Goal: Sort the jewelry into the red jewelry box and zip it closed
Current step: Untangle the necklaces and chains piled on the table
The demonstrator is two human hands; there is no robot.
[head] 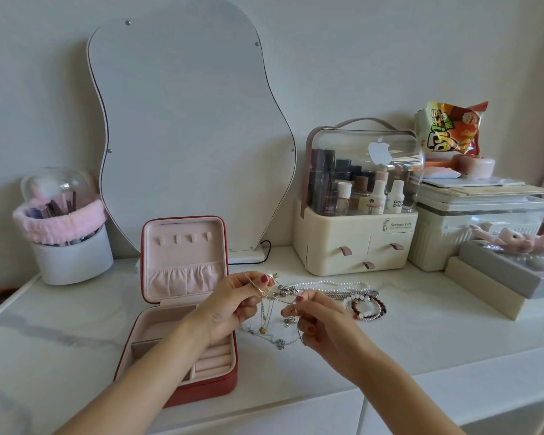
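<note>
Both hands pinch tangled thin metal chains (266, 312) just right of the open red jewelry box (182, 312); their count is unclear. The left hand (233, 304) hides part of the box, and the right hand (319, 320) is beside it.

bare counter (421, 337) right of the open red jewelry box (182, 309); necklace pile (336, 291), mirror (189, 136), cosmetics organizer (355, 243) block the back.

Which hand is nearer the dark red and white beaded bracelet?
Right. The right hand is just left of the dark red and white beaded bracelet; the left hand is farther left, over the red jewelry box.
</note>
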